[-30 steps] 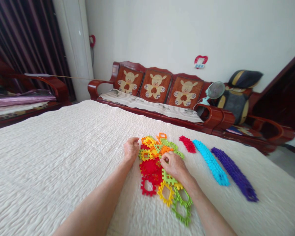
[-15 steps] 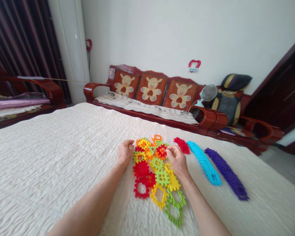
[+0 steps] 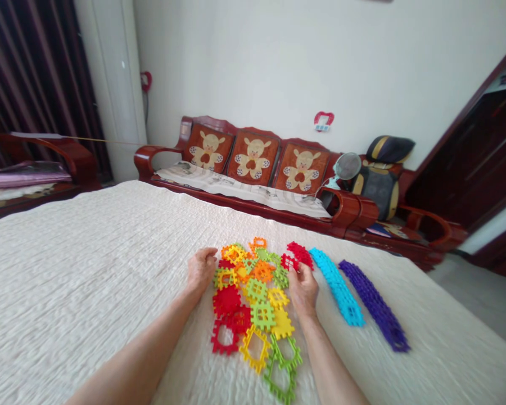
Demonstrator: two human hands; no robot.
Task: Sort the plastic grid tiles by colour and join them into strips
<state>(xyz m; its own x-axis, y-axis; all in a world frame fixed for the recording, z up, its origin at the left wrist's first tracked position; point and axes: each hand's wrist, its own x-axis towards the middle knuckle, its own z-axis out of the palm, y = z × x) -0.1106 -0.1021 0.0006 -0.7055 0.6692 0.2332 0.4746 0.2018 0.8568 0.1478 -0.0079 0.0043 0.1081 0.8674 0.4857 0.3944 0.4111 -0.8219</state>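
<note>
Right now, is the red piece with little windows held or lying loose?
Held: the right hand has the red piece at its fingertips, near the short red row.

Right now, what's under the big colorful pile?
The pile lies on a white quilt, which shows through holes in the nearest pieces, like the yellow frame. Where pieces overlap, the quilt is covered, so I can't tell whether anything else is underneath.

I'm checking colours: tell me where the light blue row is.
In the head view, the light blue row lies right of the right hand, between the short red row and the purple row on the white cover.
</note>
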